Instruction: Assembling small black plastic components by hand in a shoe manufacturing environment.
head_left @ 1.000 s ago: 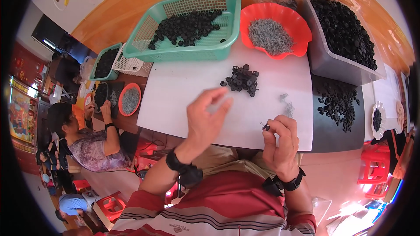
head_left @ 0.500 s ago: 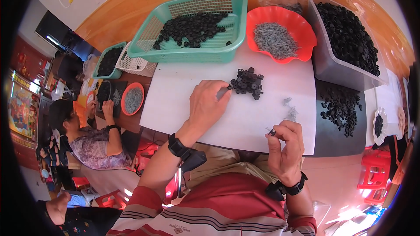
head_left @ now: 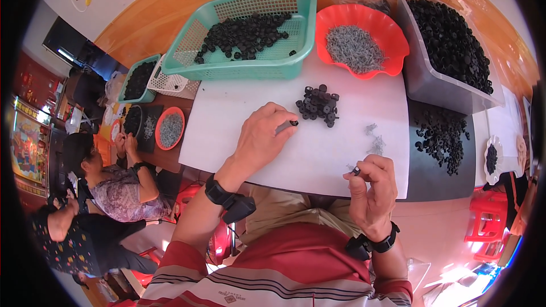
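Observation:
My left hand is over the white sheet, thumb and forefinger pinching a small round black plastic part. Just beyond its fingertips lies a loose heap of similar black parts. Closer to the sheet's front edge, my right hand grips another small black plastic part between thumb and fingers; a thin metal pin seems to stick out of it toward the left. Beyond that hand, a few grey metal nails or screws are scattered on the sheet.
Along the back stand a green basket of black parts, a red scalloped bowl of grey nails or screws, and a grey bin full of black pieces. More black pieces lie at right. Co-workers are at left.
My left hand has drawn back from the heap toward me, with a black part in its pinch. My right hand has barely moved. At left, a standing person has shifted.

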`<action>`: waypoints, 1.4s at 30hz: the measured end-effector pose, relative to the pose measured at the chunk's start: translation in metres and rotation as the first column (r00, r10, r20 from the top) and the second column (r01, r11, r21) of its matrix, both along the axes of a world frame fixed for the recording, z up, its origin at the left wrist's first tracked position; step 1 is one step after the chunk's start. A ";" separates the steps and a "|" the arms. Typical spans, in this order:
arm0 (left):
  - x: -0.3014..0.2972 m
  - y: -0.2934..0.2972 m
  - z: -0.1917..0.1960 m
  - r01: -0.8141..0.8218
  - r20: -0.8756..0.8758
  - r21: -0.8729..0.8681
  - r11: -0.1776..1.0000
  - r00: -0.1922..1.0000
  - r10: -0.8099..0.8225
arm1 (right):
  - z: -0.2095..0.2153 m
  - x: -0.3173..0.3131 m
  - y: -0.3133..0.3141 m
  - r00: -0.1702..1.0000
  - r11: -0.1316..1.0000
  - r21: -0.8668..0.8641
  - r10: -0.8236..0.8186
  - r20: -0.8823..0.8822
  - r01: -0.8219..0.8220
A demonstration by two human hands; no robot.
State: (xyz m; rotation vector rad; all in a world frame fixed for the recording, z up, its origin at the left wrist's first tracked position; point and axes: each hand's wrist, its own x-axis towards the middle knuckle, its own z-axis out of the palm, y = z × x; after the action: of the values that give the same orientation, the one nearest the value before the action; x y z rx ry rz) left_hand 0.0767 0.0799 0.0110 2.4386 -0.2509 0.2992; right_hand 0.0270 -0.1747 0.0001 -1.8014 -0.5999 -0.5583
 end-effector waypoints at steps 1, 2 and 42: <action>0.000 0.001 0.000 0.001 -0.002 -0.001 1.000 1.000 -0.001 | -0.001 0.000 0.000 1.000 1.000 0.012 -0.002 -0.001 0.002; 0.001 0.002 0.000 0.049 0.032 0.017 0.999 0.998 -0.050 | -0.002 -0.001 0.000 1.000 1.000 0.011 -0.002 -0.003 0.002; -0.033 -0.011 0.000 -0.319 -0.352 -0.934 0.160 0.752 -0.556 | -0.005 0.003 0.011 0.996 0.992 0.105 0.074 -0.049 -0.068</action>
State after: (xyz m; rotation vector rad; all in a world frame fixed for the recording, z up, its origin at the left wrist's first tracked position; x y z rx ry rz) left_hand 0.0438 0.0687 0.0107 0.9509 0.0821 -0.4336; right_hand 0.0298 -0.1641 -0.0054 -1.6859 -0.5868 -0.4837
